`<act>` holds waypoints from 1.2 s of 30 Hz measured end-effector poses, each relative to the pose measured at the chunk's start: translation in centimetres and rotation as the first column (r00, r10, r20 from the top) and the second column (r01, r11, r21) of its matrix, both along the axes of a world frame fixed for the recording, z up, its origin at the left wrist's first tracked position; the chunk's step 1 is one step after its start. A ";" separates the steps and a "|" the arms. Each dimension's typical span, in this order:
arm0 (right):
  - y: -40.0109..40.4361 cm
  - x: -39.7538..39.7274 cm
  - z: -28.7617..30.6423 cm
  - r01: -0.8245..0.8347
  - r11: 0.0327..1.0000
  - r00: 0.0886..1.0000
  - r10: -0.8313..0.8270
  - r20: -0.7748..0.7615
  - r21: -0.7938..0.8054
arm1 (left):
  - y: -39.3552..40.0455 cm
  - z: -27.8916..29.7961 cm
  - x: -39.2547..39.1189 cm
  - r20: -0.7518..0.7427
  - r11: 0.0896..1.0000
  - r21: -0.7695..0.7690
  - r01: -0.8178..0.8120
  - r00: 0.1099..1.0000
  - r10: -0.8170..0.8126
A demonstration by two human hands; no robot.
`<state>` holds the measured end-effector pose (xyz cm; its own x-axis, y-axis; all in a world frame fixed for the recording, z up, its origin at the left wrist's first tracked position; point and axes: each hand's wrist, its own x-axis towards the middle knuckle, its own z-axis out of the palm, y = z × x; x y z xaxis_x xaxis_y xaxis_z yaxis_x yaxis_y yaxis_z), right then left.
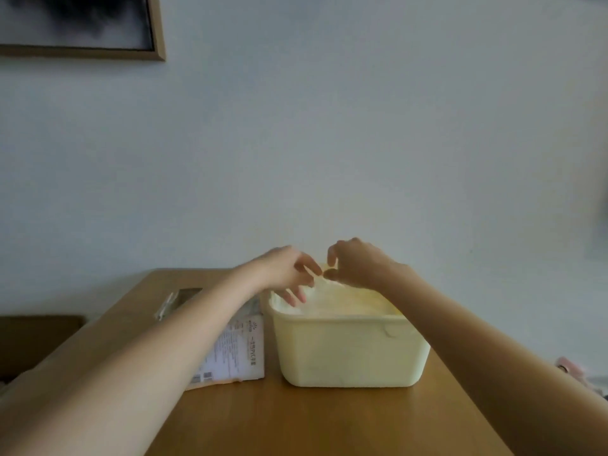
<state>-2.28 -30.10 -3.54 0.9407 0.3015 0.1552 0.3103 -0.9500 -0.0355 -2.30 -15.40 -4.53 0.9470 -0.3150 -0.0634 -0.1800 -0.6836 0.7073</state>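
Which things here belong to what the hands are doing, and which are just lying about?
In hand: left hand, right hand, tub, film inside it.
Lying about: printed packet, clear bag, framed picture.

Wooden table (329, 422): three items on top.
A pale yellow tub (348, 350) stands right of centre. A printed packet (240, 353) lies flat just beside the tub's left wall. A clear bag (177, 301) lies farther back on the left, near the far edge.
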 end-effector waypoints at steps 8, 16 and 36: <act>10.9 -2.6 0.8 -0.308 0.913 0.939 0.337 -0.071 0.267 | 10.7 -0.2 -3.4 0.173 0.921 0.333 -0.200 0.974 0.149; 13.7 -1.3 -2.4 -0.166 0.819 0.873 0.381 -0.303 0.549 | 14.1 -0.3 -3.7 0.241 0.875 0.460 -0.154 0.969 0.044; 12.5 -1.2 -2.0 0.277 0.171 0.853 0.410 -0.324 0.945 | 13.2 -1.2 -3.9 0.010 0.992 0.116 -0.044 0.999 0.043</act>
